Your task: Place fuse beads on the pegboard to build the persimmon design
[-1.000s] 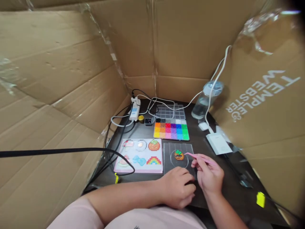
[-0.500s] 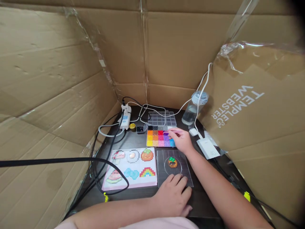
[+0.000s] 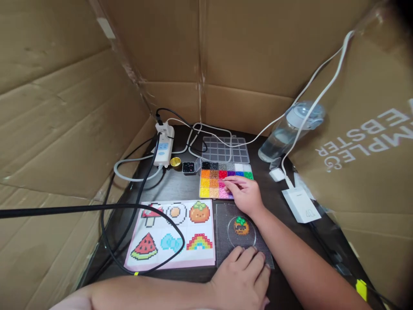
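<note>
My right hand point(image 3: 248, 196) pinches a pair of thin pink tweezers point(image 3: 238, 182). Their tips reach left over the red and pink compartments of a bead box point(image 3: 204, 193) filled with small coloured beads; whether they grip a bead is too small to tell. My left hand point(image 3: 243, 272) lies palm down, fingers stretched, across the near edge of a clear pegboard point(image 3: 222, 219). On that board, inside a round outline, sits a bead persimmon point(image 3: 241, 226), orange with green leaves and a dark patch in its middle. Left of the board lies a pattern sheet point(image 3: 167, 254) with several pixel pictures, a persimmon among them.
Behind the box lies its clear lid point(image 3: 226, 150). A small bead case point(image 3: 189, 168), gold tin point(image 3: 175, 162) and power strip point(image 3: 163, 146) stand left. A water bottle point(image 3: 287, 135) and white charger point(image 3: 301, 204) are right. A black cable point(image 3: 97, 209) loops over the sheet.
The view has moved closer and tilted down. My right hand has drawn the tweezers slightly left and nearer across the bead box. My left hand stays on the pegboard's edge.
</note>
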A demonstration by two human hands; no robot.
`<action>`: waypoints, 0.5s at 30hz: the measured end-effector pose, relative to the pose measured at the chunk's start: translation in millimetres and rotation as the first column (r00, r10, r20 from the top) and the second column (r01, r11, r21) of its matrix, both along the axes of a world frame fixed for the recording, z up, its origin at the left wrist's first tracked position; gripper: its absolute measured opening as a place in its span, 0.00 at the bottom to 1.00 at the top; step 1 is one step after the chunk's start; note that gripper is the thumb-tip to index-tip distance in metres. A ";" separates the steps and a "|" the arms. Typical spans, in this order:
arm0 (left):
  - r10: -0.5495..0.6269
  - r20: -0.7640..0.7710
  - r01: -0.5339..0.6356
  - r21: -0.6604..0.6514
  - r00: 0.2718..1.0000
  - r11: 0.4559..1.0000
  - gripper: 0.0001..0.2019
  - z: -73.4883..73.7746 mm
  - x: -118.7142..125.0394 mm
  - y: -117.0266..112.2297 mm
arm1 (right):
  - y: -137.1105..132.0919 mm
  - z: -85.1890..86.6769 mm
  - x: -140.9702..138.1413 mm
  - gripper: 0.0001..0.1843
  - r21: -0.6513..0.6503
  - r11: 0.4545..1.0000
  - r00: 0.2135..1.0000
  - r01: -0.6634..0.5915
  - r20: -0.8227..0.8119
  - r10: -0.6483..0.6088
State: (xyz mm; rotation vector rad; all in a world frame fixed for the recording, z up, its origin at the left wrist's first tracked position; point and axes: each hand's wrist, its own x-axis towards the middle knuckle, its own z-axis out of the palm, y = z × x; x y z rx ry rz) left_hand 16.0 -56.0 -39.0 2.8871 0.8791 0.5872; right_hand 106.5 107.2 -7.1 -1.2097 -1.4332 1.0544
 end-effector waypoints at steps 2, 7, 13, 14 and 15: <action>0.006 0.012 -0.007 0.029 1.000 1.000 0.26 -3.3 0.5 1.0 | 0.6 -0.8 -0.8 0.14 -0.017 1.000 1.000 -0.003 -0.005 0.003; 0.055 0.058 -0.064 0.154 0.997 0.986 0.23 -15.6 7.9 0.3 | 0.0 -3.9 -1.9 0.15 -0.024 0.999 0.999 0.025 -0.036 -0.025; 0.101 0.094 -0.122 0.250 0.990 0.961 0.09 -19.3 11.2 -2.4 | -5.0 35.6 7.6 0.12 0.130 0.988 0.965 0.083 -0.256 -0.047; 0.087 0.060 -0.099 0.245 0.994 0.964 0.13 -17.7 10.0 -3.1 | -6.7 52.1 14.2 0.11 0.176 0.981 0.945 0.075 -0.326 -0.014; 0.072 0.023 -0.076 0.235 0.997 0.969 0.17 -15.5 8.7 -3.7 | -8.7 70.1 22.0 0.11 0.229 0.971 0.932 0.069 -0.363 0.020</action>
